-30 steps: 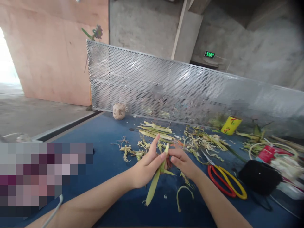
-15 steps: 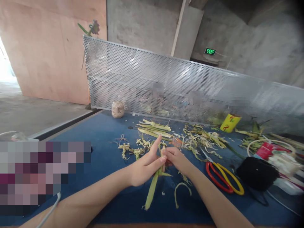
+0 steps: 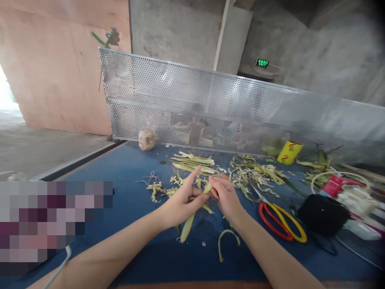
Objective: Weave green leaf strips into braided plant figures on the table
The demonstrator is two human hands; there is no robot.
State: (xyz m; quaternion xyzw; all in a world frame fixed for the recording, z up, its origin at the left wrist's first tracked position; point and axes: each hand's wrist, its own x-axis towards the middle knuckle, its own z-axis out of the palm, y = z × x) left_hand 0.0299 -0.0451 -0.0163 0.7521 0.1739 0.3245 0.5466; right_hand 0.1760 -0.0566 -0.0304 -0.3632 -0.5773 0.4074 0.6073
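Over the blue tabletop, both hands meet at a pale green leaf strip (image 3: 187,229). My left hand (image 3: 183,200) pinches it between thumb and bent fingers, while the index finger points up. Close against it, my right hand (image 3: 225,196) has thumb and fingers closed on the strip's upper end. The strip's lower end hangs toward me. Just beyond the hands lies a stack of flat green strips (image 3: 195,162). Knotted pale plant pieces (image 3: 155,188) lie left of them. A curled strip (image 3: 221,245) rests nearer me.
Scissors (image 3: 281,220) with red and yellow handles lie at right, beside a black bundle (image 3: 323,214). Shredded strips (image 3: 258,172), a yellow roll (image 3: 289,152) and a pale wrapped block (image 3: 146,139) lie farther back. A perforated metal screen (image 3: 180,100) borders the table.
My right hand has turned and curled more over the strip's upper end. That end now bends up toward the right between my fingers. The view has shifted slightly.
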